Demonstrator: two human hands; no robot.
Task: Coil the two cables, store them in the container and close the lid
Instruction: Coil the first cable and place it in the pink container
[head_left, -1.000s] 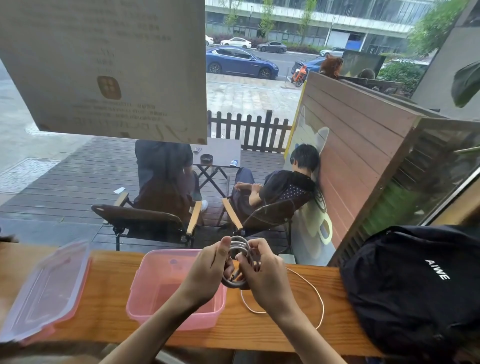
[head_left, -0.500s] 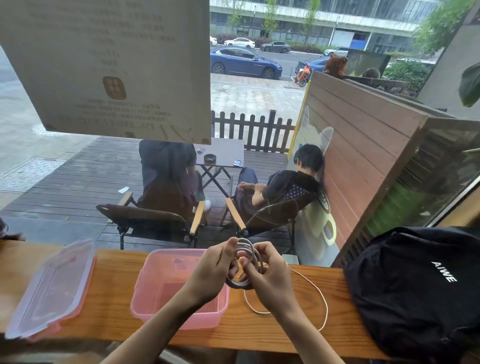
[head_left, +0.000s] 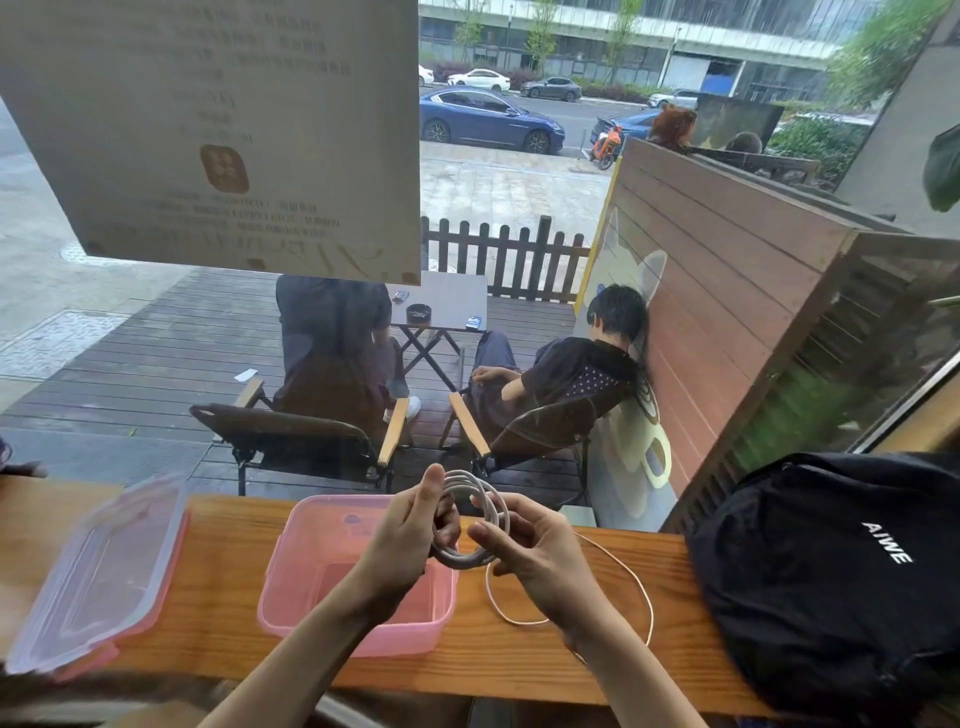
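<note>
- Head view: both hands are raised above the desk (head_left: 218, 613), working one white cable (head_left: 470, 519) into a coil.
- Left hand (head_left: 410, 535) pinches the coil's left side, thumb up against the loops and fingers curled round them.
- Right hand (head_left: 530, 551) has thumb and forefinger curled on the coil's right side; whether they clamp it or only guide it I cannot tell for sure.
- Coil stands upright between the two grips, its open face turned toward the camera.
- Loose tail (head_left: 613, 582) hangs from the coil's lower right and loops on the desk on the right hand's side, so that hand is nearer the slack, I judge.
- Pink container (head_left: 291, 597) sits open just below and left of the coil, under the left forearm; the left hand is nearer it.
- Lid (head_left: 93, 571) lies apart to the left, leaning at the desk's edge.
- Black bag (head_left: 831, 571) rests at the right.
- Second cable is not clearly visible.
</note>
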